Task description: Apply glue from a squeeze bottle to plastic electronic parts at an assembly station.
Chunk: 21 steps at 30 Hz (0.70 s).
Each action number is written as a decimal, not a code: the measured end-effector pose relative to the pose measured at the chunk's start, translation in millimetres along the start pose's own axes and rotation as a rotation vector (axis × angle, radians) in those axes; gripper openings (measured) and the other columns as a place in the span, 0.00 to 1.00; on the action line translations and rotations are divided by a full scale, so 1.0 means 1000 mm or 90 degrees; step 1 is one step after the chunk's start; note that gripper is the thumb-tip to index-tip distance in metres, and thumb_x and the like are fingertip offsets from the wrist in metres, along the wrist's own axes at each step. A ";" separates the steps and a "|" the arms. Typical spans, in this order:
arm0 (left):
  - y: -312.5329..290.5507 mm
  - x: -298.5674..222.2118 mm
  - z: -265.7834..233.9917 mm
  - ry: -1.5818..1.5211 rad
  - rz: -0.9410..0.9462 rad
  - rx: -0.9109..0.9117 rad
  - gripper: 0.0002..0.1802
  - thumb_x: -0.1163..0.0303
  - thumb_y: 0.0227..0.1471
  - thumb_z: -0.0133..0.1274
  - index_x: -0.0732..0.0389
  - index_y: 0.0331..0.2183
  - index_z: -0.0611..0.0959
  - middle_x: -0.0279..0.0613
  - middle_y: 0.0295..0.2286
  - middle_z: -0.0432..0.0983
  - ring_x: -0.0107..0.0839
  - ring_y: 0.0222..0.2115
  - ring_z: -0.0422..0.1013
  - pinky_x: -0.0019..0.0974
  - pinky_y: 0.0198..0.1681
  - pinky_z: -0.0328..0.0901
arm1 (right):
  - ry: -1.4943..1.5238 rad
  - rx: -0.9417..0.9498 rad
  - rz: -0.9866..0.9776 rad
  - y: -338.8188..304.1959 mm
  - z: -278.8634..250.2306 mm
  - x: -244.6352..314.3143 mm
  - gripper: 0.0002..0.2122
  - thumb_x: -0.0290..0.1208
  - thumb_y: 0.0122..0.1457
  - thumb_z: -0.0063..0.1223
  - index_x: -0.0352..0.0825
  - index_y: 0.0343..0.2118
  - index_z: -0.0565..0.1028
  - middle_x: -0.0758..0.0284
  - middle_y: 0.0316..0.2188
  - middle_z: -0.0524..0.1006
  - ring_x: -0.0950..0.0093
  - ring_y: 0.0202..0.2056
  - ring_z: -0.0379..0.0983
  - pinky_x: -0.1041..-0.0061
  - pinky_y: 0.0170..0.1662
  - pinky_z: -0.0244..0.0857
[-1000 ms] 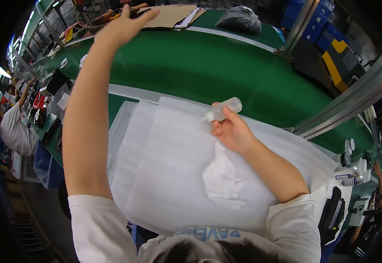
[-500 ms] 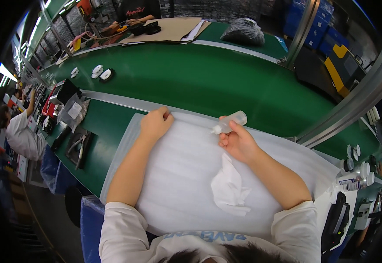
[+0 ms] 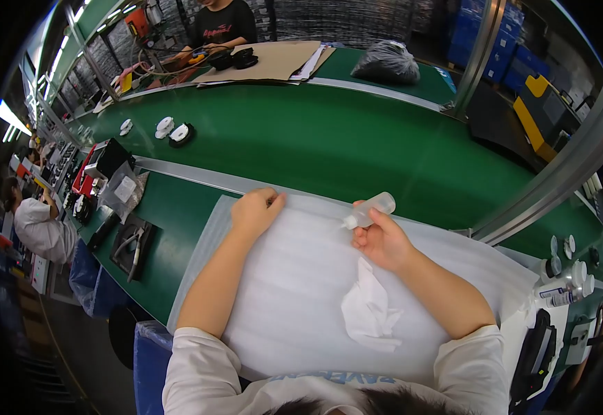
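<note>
My right hand [image 3: 386, 242] holds a small translucent squeeze bottle [image 3: 374, 209] above the white foam sheet [image 3: 294, 277]. The bottle lies tilted, its narrow nozzle aimed left and slightly down. My left hand [image 3: 257, 213] rests closed on the sheet's far edge, its fingers curled under; whether anything is inside them is hidden. A crumpled white wipe [image 3: 370, 308] lies on the sheet between my forearms, nearer my right one, with neither hand touching it.
Beyond a metal rail runs a green belt [image 3: 280, 131] carrying white and black round parts [image 3: 180, 135]. On the left lie pliers in a black tray [image 3: 133, 247] and a clear plastic bag [image 3: 123, 190]. White-capped bottles [image 3: 569, 282] stand right. A person [image 3: 225, 28] works opposite.
The whole view has shifted, so most things appear slightly lower and farther right. Both hands keep nearly the same pose, and the bottle stays in my right hand.
</note>
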<state>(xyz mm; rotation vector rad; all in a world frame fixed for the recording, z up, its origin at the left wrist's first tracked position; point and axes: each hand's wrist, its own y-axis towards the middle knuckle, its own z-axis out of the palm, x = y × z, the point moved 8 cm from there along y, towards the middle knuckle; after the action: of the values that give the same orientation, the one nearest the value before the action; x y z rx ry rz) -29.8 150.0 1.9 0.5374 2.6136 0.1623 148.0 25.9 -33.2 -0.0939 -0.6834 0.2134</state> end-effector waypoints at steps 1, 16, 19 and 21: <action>0.000 -0.002 0.000 -0.027 0.011 0.000 0.15 0.56 0.42 0.49 0.58 0.22 0.77 0.39 0.19 0.72 0.37 0.22 0.69 0.38 0.23 0.61 | 0.002 0.002 0.000 0.000 0.002 0.001 0.13 0.41 0.53 0.44 0.42 0.40 0.66 0.70 0.22 0.69 0.80 0.22 0.60 0.79 0.30 0.55; 0.009 0.014 0.016 -0.287 0.049 0.043 0.15 0.57 0.41 0.54 0.61 0.22 0.76 0.36 0.13 0.67 0.27 0.15 0.61 0.29 0.19 0.57 | -0.011 -0.014 -0.004 0.000 0.001 0.003 0.13 0.40 0.53 0.44 0.41 0.40 0.66 0.69 0.22 0.70 0.79 0.21 0.61 0.78 0.30 0.54; 0.012 0.016 0.014 -0.345 0.051 0.031 0.15 0.58 0.41 0.54 0.61 0.21 0.76 0.37 0.14 0.68 0.27 0.15 0.62 0.30 0.20 0.58 | -0.020 -0.025 -0.011 -0.003 -0.001 0.004 0.13 0.39 0.53 0.43 0.41 0.40 0.66 0.69 0.23 0.70 0.79 0.21 0.61 0.78 0.30 0.55; 0.011 0.018 0.017 -0.353 0.054 0.021 0.14 0.59 0.40 0.54 0.61 0.21 0.76 0.38 0.14 0.69 0.28 0.15 0.63 0.30 0.20 0.58 | 0.045 0.009 0.025 0.001 -0.001 -0.005 0.12 0.35 0.54 0.44 0.40 0.40 0.65 0.68 0.29 0.70 0.81 0.24 0.62 0.81 0.27 0.57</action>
<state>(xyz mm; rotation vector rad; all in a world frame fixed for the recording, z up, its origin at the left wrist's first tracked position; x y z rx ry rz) -32.2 167.7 -18.5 0.6046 2.0588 -0.0072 144.9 25.2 -37.6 -0.1005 -0.6107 0.2518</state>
